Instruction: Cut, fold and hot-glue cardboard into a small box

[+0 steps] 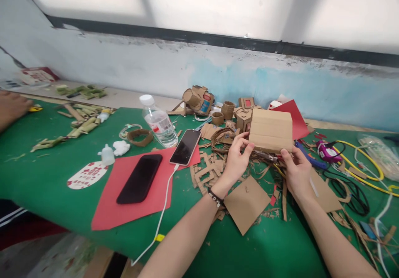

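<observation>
A flat-faced piece of brown cardboard [271,130], creased crosswise, is held up between my two hands above the cluttered table. My left hand [238,157] pinches its lower left corner with thumb and fingers. At the lower right corner, my right hand [296,170] grips with the thumb in front and the fingers behind. Just below the cardboard, a metal-bladed tool [264,156] is partly hidden. A square cardboard sheet [247,205] lies on the table between my forearms, with cut scraps [207,170] to its left.
Two phones [139,179] lie over red paper [102,203], one with a white cable [165,203]. A water bottle [158,122] leans behind them. Cardboard models [199,99] stand by the wall. A purple-bodied device [328,151] and yellow cable [368,176] are right. Another person's hand [14,107] is far left.
</observation>
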The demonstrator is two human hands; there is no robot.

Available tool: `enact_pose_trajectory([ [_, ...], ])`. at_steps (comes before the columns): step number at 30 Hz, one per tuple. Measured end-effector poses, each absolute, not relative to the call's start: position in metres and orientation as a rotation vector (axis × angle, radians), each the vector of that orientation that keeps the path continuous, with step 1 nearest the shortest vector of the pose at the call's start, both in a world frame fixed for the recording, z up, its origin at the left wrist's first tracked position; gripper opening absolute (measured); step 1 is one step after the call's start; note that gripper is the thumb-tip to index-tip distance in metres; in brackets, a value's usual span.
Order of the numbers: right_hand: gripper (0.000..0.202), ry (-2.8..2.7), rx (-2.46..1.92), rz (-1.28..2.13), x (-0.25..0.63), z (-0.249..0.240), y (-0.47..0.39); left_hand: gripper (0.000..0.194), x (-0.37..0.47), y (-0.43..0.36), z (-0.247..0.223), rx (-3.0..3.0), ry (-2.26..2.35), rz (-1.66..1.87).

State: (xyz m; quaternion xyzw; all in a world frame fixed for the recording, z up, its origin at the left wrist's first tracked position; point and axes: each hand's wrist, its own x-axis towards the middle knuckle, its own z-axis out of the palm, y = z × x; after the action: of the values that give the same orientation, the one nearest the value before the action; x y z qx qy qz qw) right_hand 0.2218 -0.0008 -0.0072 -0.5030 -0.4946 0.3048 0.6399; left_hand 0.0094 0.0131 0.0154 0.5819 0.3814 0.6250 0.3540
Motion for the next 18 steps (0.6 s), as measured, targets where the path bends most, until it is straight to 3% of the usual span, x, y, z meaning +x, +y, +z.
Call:
enact_pose_trajectory([
  [13,0.033,-1.041,-1.094,0.730,0.215,-0.001,-0.005,0.034,0.015,0.009,0.015,1.399,0.895,1.574],
  [18,0.033,-1.073,-1.088,0.624,0.214,-0.004,-0.008,0.047,0.022,0.004,0.016,1.299,0.899,1.606],
])
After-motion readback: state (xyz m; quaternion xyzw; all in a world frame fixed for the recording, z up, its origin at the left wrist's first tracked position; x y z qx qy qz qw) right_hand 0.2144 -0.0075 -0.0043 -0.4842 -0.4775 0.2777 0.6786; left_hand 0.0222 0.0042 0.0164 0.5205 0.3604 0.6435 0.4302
